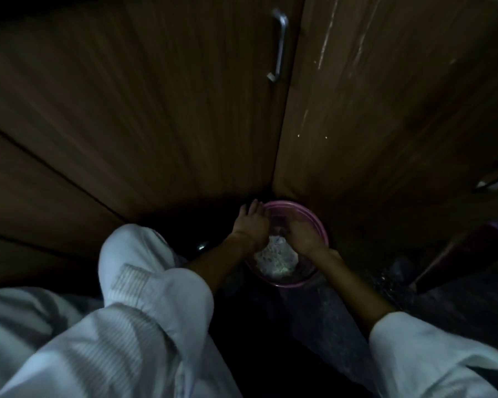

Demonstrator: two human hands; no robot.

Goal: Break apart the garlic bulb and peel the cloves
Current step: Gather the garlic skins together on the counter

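Very dim and grainy throughout, faint cool light catching only the white sleeves (156, 305) and pale heap in the pink bowl (314, 222), deep black shadow pooling on the floor (270, 340), soft motion blur, cabinet doors (156, 110) bowed by wide-angle distortion.
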